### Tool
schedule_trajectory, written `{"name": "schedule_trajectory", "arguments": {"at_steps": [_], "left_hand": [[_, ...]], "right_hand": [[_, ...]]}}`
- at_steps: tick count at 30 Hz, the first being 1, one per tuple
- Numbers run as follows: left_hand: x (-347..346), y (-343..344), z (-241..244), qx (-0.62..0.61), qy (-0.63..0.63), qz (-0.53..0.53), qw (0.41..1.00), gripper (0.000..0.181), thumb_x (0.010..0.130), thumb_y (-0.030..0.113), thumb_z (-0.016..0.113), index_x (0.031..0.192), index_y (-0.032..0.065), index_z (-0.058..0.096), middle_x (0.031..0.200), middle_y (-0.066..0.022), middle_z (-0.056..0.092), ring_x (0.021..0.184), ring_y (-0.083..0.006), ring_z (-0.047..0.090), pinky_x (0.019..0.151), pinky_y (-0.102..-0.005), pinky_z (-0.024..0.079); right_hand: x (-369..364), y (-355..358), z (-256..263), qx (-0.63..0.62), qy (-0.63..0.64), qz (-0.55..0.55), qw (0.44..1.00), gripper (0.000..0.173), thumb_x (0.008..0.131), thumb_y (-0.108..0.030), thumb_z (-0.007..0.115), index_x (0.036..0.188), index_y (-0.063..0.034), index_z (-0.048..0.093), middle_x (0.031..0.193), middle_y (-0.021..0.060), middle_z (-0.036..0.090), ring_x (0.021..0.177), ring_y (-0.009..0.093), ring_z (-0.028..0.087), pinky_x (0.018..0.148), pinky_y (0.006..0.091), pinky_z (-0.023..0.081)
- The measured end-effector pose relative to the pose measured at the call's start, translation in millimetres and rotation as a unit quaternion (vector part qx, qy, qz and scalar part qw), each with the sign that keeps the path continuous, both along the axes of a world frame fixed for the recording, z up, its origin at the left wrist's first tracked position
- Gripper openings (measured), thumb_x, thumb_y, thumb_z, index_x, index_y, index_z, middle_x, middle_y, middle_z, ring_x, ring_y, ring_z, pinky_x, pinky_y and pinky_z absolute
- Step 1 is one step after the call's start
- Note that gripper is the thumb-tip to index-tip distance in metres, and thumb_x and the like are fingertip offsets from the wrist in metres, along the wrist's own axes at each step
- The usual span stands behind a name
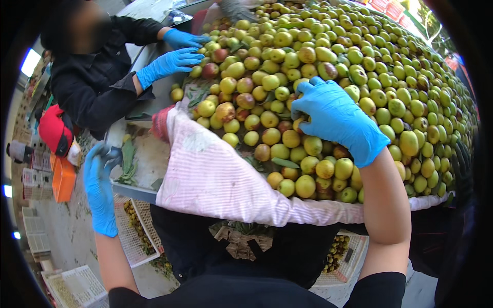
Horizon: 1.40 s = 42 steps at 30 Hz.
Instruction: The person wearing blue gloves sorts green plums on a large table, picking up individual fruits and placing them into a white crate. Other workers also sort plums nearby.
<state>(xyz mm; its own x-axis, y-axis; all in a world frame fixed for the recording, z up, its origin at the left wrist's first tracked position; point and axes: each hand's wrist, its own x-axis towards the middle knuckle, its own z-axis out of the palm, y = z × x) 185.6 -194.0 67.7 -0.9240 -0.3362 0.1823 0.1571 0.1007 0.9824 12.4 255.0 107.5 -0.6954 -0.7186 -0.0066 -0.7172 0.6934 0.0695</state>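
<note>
My right hand (333, 119), in a blue glove, rests palm down on a big heap of green jujubes (304, 186), some blotched reddish brown. Its fingers bend down among the fruit, and whether they grip one is hidden. At the left, my left hand (99, 188), also gloved in blue, is by the table's corner with its fingers curved. A dark, blurred patch shows between its thumb and fingers; I cannot tell whether it is a held thing. A striped pinkish cloth (215, 173) lies along the near edge, beside and under the heap.
Across the left corner a co-worker's blue-gloved hands (169, 67) touch the heap; another grey-gloved hand (237, 9) is at its far edge. Leaves (128, 161) lie on the metal tabletop (148, 154). Below stand plastic crates (144, 231) with fruit and an orange crate (62, 179).
</note>
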Motion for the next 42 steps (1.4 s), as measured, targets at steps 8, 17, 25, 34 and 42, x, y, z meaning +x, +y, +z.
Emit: {"name": "schedule_trajectory", "arguments": {"at_steps": [8, 17, 25, 34, 42], "left_hand": [[-151, 207, 1, -0.444, 0.11, -0.34, 0.822, 0.049, 0.081, 0.007, 0.064, 0.128, 0.0082, 0.053, 0.133, -0.0147, 0.047, 0.124, -0.0292, 0.045, 0.105, -0.0366, 0.035], [-187, 185, -21, -0.571, 0.055, -0.323, 0.753, 0.062, 0.08, 0.018, 0.069, 0.136, 0.0186, 0.045, 0.14, -0.0144, 0.039, 0.135, -0.0386, 0.026, 0.11, -0.045, 0.028], [-201, 170, -21, -0.556, 0.075, -0.189, 0.806, 0.049, 0.077, 0.011, 0.066, 0.124, 0.01, 0.052, 0.123, -0.0156, 0.052, 0.114, -0.0337, 0.05, 0.097, -0.0403, 0.042], [-185, 251, -45, -0.482, 0.16, -0.306, 0.805, 0.038, 0.074, 0.002, 0.06, 0.112, 0.0067, 0.059, 0.103, -0.0152, 0.059, 0.103, -0.034, 0.055, 0.094, -0.0402, 0.043], [-156, 228, 7, -0.244, -0.107, -0.497, 0.826, 0.032, 0.088, 0.005, 0.057, 0.12, 0.0076, 0.06, 0.117, -0.0078, 0.063, 0.11, -0.0149, 0.056, 0.1, -0.0333, 0.04]], "right_hand": [[-7, 11, -5, -0.048, -0.005, -0.032, 0.998, 0.032, 0.076, -0.029, 0.065, 0.104, -0.0125, 0.063, 0.097, 0.0094, 0.062, 0.098, 0.028, 0.058, 0.077, 0.0405, 0.051], [-5, 10, -5, -0.043, -0.001, -0.058, 0.997, 0.031, 0.077, -0.03, 0.064, 0.101, -0.011, 0.064, 0.096, 0.01, 0.064, 0.097, 0.028, 0.058, 0.079, 0.0399, 0.05], [-2, 0, 1, -0.032, -0.002, -0.063, 0.997, 0.042, 0.078, -0.023, 0.065, 0.118, -0.014, 0.058, 0.118, 0.0084, 0.053, 0.098, 0.028, 0.058, 0.08, 0.0413, 0.05], [-3, -1, -15, -0.079, 0.053, -0.01, 0.995, 0.052, 0.076, -0.019, 0.065, 0.126, -0.0152, 0.053, 0.131, 0.0076, 0.046, 0.096, 0.029, 0.06, 0.081, 0.0415, 0.049], [0, -4, -6, 0.015, -0.059, -0.039, 0.997, 0.018, 0.076, -0.018, 0.063, 0.093, -0.0182, 0.07, 0.115, 0.0032, 0.054, 0.089, 0.026, 0.059, 0.073, 0.0393, 0.05]]}}
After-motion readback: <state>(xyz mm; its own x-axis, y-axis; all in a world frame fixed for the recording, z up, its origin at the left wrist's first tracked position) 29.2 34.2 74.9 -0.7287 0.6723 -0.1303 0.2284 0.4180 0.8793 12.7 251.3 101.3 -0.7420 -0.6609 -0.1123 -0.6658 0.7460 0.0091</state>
